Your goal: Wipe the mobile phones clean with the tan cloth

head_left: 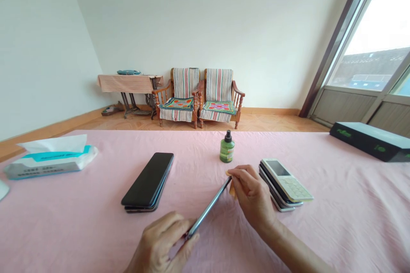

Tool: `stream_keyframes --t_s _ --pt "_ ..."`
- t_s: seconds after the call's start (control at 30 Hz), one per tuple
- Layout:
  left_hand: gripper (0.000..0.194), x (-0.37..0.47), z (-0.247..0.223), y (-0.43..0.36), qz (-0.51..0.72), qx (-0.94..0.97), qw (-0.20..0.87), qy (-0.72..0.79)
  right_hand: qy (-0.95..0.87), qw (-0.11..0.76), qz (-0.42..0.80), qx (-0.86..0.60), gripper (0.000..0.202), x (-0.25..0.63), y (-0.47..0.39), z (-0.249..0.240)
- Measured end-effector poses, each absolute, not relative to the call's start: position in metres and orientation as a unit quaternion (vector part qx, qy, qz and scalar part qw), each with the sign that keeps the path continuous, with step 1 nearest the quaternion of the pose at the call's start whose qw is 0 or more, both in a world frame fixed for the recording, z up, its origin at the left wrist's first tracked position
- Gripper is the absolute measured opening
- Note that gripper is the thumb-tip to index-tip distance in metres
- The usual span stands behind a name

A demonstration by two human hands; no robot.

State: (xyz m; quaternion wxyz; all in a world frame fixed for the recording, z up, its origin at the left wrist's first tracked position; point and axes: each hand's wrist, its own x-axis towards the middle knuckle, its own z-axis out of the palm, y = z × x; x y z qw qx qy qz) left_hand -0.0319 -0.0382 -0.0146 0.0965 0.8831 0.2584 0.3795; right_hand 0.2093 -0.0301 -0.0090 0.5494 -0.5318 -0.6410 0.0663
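Edge-on above the table, a smartphone (pixel 209 207) shows its thin silvery-blue side. My left hand (pixel 163 239) is closed on its near end, fingers on one side and thumb on the other. My right hand (pixel 253 192) pinches a yellowish cloth-like piece (pixel 233 190) around the phone's far end; the fingers hide most of the piece. To the left lies a stack of phones with a black smartphone (pixel 149 181) on top. Right of my right hand, a white keypad phone (pixel 286 181) tops another stack. A green spray bottle (pixel 227 149) stands upright beyond my right hand.
A pink cloth covers the table (pixel 96 230). A tissue pack (pixel 53 162) lies at the left, and a black box (pixel 368 138) at the far right. Beyond the table's back edge stand two wooden armchairs (pixel 219 89) and a cloth-covered sewing table (pixel 128 83).
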Motion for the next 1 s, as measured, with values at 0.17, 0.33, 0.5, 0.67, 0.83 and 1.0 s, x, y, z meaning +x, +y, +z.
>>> stream_keyframes --t_s 0.17,0.33,0.5,0.67,0.83,1.0 --pt "0.013 -0.031 -0.017 -0.04 0.383 0.88 0.09 0.266 -0.668 0.543 0.039 -0.507 0.026 0.193 -0.039 -0.012" --pt "0.014 -0.031 -0.02 -0.039 0.381 0.879 0.101 0.268 -0.704 0.55 0.063 -0.445 0.033 0.161 -0.06 -0.016" --pt "0.015 -0.032 -0.02 -0.037 0.388 0.877 0.1 0.265 -0.728 0.528 0.062 -0.433 0.035 0.167 -0.057 -0.016" --pt "0.014 -0.032 -0.017 -0.035 0.393 0.876 0.104 0.261 -0.669 0.534 0.011 -0.517 0.024 0.206 -0.033 -0.01" --pt "0.013 -0.031 -0.016 -0.034 0.389 0.872 0.122 0.271 -0.698 0.526 0.005 -0.486 0.031 0.194 -0.042 -0.016" --pt "0.013 -0.032 -0.017 -0.034 0.381 0.869 0.137 0.284 -0.74 0.52 0.039 -0.424 0.038 0.163 -0.063 -0.02"
